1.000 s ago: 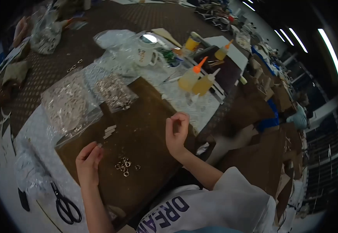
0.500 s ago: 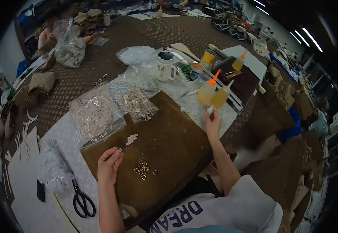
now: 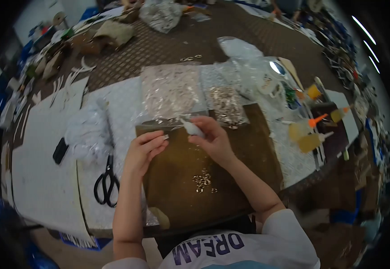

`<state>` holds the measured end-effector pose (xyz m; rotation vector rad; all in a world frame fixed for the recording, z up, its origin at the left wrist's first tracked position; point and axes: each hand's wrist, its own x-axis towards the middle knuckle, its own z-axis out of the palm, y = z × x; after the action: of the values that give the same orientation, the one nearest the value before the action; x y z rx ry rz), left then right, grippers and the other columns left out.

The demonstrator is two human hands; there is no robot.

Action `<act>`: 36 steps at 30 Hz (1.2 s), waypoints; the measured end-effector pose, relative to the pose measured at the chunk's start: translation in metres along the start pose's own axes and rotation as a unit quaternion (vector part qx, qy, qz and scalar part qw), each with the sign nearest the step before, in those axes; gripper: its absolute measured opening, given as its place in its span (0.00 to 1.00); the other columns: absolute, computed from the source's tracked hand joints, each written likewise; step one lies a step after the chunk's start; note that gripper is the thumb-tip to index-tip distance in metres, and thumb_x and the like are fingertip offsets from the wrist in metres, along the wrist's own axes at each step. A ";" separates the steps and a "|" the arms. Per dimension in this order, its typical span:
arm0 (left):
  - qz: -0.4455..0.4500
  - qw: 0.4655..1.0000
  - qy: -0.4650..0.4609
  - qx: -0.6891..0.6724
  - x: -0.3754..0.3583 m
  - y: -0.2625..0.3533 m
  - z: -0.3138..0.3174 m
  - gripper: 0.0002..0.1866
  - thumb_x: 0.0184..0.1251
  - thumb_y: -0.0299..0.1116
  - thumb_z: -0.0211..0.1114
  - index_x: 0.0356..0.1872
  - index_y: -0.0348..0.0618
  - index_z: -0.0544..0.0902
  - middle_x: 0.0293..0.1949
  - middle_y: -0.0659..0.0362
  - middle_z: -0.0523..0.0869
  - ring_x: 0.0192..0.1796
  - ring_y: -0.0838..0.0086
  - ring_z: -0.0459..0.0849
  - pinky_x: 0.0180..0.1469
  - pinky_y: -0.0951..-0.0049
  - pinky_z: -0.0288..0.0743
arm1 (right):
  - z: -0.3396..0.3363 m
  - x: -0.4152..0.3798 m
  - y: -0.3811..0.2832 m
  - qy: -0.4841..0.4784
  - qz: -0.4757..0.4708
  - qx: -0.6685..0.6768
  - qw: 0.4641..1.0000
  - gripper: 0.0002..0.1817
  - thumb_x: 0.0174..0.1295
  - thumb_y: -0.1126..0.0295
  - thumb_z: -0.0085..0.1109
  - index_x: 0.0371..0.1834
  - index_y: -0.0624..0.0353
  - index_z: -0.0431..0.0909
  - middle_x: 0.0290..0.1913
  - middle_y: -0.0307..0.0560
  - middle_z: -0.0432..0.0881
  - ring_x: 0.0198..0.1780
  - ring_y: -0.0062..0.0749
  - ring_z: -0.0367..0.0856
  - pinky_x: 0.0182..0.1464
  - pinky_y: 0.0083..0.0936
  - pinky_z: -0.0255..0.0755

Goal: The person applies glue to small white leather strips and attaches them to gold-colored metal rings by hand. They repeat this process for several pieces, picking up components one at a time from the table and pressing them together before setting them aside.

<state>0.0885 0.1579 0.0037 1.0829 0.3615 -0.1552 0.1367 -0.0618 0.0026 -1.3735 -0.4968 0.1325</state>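
brown mat (image 3: 244,157) w/ rings (image 3: 201,180), baggies (image 3: 170,89) behind, hands (image 3: 216,143) tight on small pc (image 3: 166,137) (l), white btl (image 3: 192,129) (r)

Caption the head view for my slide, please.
Left hand pinches a small pale piece, right hand a tapered white bottle, above a flat brown mat bearing gold-coloured metal rings.

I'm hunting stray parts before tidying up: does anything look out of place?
Possibly: a few loose metal rings lie beyond the clear bag of pale pieces, well apart from the ring pile on the brown board.
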 end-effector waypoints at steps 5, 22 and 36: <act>-0.035 0.999 -0.026 -0.023 0.005 -0.003 -0.001 0.14 0.59 0.25 0.67 0.45 0.32 0.81 0.37 0.54 0.86 0.38 0.71 0.86 0.43 0.76 0.81 | -0.010 -0.006 0.004 -0.023 0.014 -0.081 0.996 0.19 0.54 0.78 0.66 0.51 0.60 0.78 0.46 0.40 0.78 0.44 0.21 0.77 0.44 0.18 0.73; -0.076 0.997 -0.002 -0.033 0.009 -0.016 0.007 0.12 0.60 0.23 0.65 0.45 0.33 0.82 0.37 0.52 0.86 0.38 0.70 0.87 0.41 0.77 0.83 | -0.012 -0.002 -0.003 -0.065 -0.049 -0.273 0.959 0.19 0.52 0.81 0.65 0.49 0.58 0.79 0.46 0.44 0.75 0.43 0.29 0.80 0.42 0.22 0.81; -0.077 0.997 0.003 -0.020 0.009 -0.023 0.011 0.13 0.58 0.24 0.68 0.44 0.33 0.82 0.36 0.53 0.86 0.38 0.71 0.86 0.42 0.76 0.81 | -0.011 -0.007 -0.002 -0.071 -0.097 -0.341 0.932 0.18 0.51 0.79 0.65 0.47 0.58 0.79 0.43 0.46 0.75 0.39 0.35 0.78 0.37 0.27 0.75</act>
<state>0.0927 0.1382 -0.0140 1.0157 0.4515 -0.2801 0.1344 -0.0745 0.0010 -1.9897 -0.8471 -0.1203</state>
